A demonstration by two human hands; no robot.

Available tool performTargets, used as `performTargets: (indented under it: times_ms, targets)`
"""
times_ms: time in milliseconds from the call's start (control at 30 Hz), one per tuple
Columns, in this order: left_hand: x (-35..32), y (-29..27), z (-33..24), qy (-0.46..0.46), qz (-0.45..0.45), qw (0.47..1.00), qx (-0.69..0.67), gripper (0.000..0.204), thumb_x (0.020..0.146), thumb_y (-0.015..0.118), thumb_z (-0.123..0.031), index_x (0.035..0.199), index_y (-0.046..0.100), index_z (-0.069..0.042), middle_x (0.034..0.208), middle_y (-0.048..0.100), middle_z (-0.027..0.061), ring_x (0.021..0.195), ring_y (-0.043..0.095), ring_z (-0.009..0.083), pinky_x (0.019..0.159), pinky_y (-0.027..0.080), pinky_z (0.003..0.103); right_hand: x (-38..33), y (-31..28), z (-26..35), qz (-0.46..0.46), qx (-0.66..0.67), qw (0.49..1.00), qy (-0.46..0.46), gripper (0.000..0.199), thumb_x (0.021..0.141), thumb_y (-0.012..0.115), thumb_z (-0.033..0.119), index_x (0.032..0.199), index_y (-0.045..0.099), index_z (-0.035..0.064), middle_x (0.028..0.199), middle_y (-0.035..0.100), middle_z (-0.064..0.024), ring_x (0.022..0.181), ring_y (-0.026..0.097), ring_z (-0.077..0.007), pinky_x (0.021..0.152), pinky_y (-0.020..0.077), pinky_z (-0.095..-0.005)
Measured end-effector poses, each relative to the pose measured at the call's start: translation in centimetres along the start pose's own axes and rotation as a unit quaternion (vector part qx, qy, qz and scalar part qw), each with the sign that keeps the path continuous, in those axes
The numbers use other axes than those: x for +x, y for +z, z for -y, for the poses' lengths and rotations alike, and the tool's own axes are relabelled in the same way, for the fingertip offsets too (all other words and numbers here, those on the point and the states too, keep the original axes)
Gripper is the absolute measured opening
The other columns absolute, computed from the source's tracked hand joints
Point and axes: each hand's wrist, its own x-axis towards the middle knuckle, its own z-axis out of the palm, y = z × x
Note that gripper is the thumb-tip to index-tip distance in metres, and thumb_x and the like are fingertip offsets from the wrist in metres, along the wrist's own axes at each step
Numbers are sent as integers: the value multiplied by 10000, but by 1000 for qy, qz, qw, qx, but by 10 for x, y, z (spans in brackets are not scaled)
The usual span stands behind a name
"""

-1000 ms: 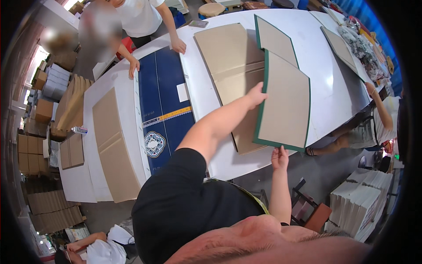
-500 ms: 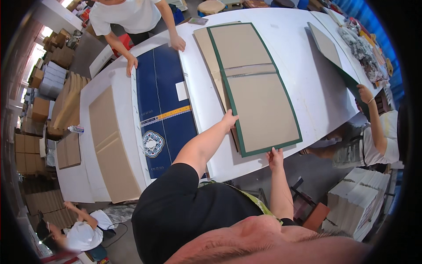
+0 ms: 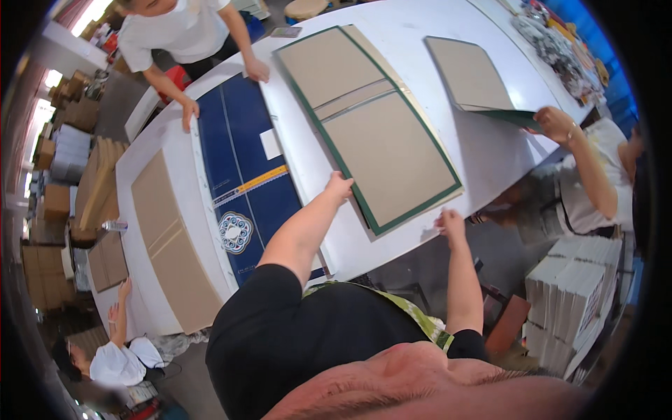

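In the head view, the green-edged board [image 3: 392, 143] lies at the centre of the frame and runs up toward the upper middle, its grey-brown face upward and two parallel strips crossing it. The edge of a paler board shows beneath it along its right side. Both are on the white bench [image 3: 413, 28].

The left hand [image 3: 339, 186] is at the middle of the frame, its fingers at the left edge of the green-edged board; whether it grips that edge or only touches it, I cannot tell. The right hand [image 3: 451, 224], right of centre, is just below the lower right end of the board and looks apart from it, fingers bent; how wide they stand is too small to tell.

Left of centre lies a dark blue panel [image 3: 227, 150] with a round white ornament, a yellow ruler [image 3: 259, 183] across it and a white card [image 3: 270, 144] at its right edge. A co-worker's two hands rest by its top end, in the upper left. Farther left lies a long brown board [image 3: 175, 241]. At upper right, another co-worker's hand [image 3: 555, 124] holds a second green-edged panel [image 3: 472, 73], partly raised. A phone [image 3: 285, 32] lies near the top edge.
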Motion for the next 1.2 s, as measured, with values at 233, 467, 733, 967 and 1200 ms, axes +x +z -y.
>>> performTargets:
  times_ms: [233, 467, 733, 967, 1200]
  targets:
    - [-133, 52, -101, 55, 186, 976, -97, 680, 913, 507, -353, 1424, 138, -99, 1361, 352, 222, 1201, 442, 318, 968, 402, 412, 8, -170, 49, -146, 530, 822, -151, 396, 925, 484, 400, 1196, 410, 121, 1135, 565, -122, 997, 570, -275, 798, 455, -430]
    - [-173, 116, -252, -20, 413, 874, -254, 945, 832, 341, -707, 1438, -136, -160, 1416, 263, 239, 1207, 436, 354, 916, 441, 462, -40, -224, 168, -271, 700, 655, -83, 567, 890, 463, 496, 1260, 350, 81, 1254, 481, -170, 1093, 499, -403, 945, 390, -520]
    - [-200, 91, -295, 22, 456, 835, -306, 979, 743, 385, -789, 1436, -40, -242, 1316, 392, 182, 1123, 496, 361, 891, 438, 521, -71, -235, 76, -155, 629, 752, -125, 360, 870, 556, 299, 1152, 509, 79, 1120, 564, -122, 1015, 577, -283, 835, 499, -434]
    - [-306, -5, -142, -8, 501, 772, -391, 672, 901, 384, -565, 1431, 176, -208, 1367, 424, 75, 1224, 455, 269, 980, 400, 483, -164, -100, -32, -77, 602, 795, -30, 279, 876, 566, 206, 1123, 536, 82, 1079, 588, -86, 990, 596, -232, 795, 525, -389]
    - [-322, -64, 43, -109, 232, 921, -293, 456, 865, 504, -10, 1305, 401, -69, 1239, 521, 125, 1126, 538, 275, 917, 468, 399, -241, -9, -93, 114, 574, 799, 136, 263, 901, 547, 295, 1121, 557, 150, 1010, 621, -26, 863, 600, -162, 702, 511, -302]
